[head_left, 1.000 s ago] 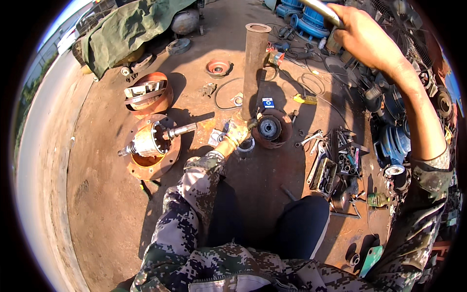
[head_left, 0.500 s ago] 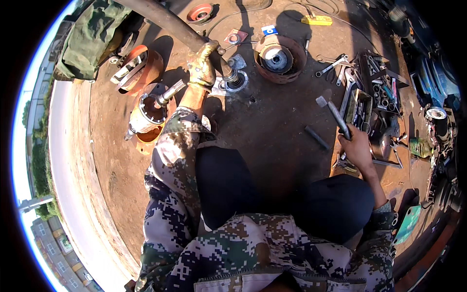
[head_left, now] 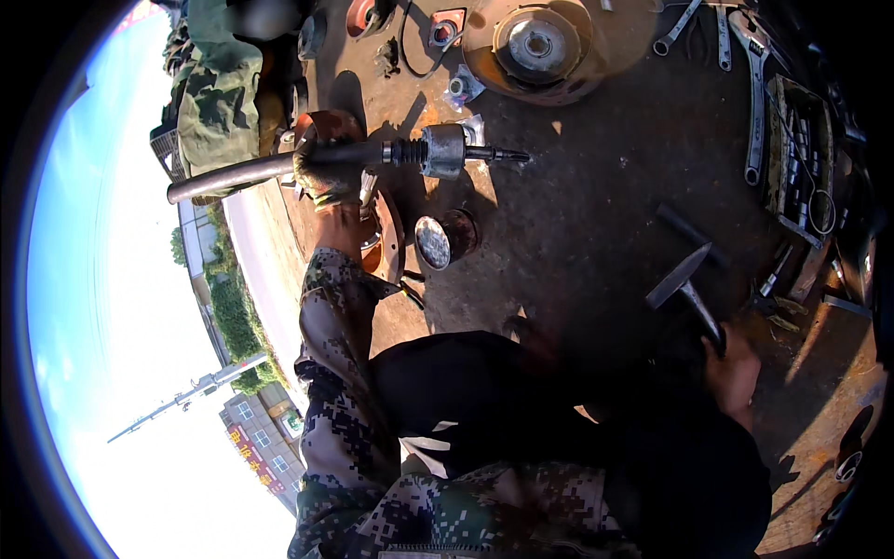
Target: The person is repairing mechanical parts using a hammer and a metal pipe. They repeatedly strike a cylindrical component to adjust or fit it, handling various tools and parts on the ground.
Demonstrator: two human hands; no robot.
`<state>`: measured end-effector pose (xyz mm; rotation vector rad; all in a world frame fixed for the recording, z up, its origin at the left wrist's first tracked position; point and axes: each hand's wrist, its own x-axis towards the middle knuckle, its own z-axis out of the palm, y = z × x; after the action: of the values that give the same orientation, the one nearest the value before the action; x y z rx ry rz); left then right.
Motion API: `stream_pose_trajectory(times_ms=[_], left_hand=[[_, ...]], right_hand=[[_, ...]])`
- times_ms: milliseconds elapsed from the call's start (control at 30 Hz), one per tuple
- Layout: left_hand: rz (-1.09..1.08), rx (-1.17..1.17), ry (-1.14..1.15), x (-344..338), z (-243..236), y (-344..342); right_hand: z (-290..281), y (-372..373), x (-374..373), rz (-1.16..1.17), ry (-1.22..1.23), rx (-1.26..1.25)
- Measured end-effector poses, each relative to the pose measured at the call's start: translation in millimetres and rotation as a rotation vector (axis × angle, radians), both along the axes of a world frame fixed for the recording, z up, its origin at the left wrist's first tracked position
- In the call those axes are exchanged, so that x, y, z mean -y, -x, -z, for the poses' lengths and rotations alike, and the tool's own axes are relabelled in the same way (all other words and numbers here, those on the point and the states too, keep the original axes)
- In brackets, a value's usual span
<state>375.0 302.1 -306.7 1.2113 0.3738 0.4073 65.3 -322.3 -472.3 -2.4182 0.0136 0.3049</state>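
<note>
My gloved left hand (head_left: 326,172) is closed round a long dark steel shaft (head_left: 233,175), held almost level. Toward its right end come a ribbed section and a grey metal collar (head_left: 444,151), with a thinner stepped tip beyond. In my bare right hand (head_left: 734,368) is the handle of a hammer (head_left: 680,277), its head over the dark ground. A loose dark rod (head_left: 691,233) lies just beyond the hammer head. Below the shaft stands a short round metal can-like part (head_left: 445,239), beside a rusty flanged housing (head_left: 389,224) partly hidden by my left arm.
A rusty drum with a hub (head_left: 535,47) lies at the far middle. At right are an adjustable wrench (head_left: 754,102) and a tray of sockets (head_left: 801,158). A red square flange (head_left: 447,28) lies far left of the drum; a green cloth (head_left: 219,112) hangs at the left.
My left hand has swung the shaft from a downward slant to nearly level, lifting its end with the collar off the ground. The hammer has turned in my right hand, and the whole view has shifted.
</note>
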Motion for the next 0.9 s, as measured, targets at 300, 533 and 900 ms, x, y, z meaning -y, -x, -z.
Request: stream_pose_trajectory(times_ms=[300,533,900], left_hand=[[0.185,-0.008,-0.053,-69,19,32],[0.358,-0.070,-0.045,-7,-4,33],[0.324,-0.398,-0.242,5,-52,74]], right_hand=[[7,-12,2,0.089,0.059,-0.141],[22,-2,9,0.052,0.039,-0.175],[29,12,4,0.037,0.001,-0.257]])
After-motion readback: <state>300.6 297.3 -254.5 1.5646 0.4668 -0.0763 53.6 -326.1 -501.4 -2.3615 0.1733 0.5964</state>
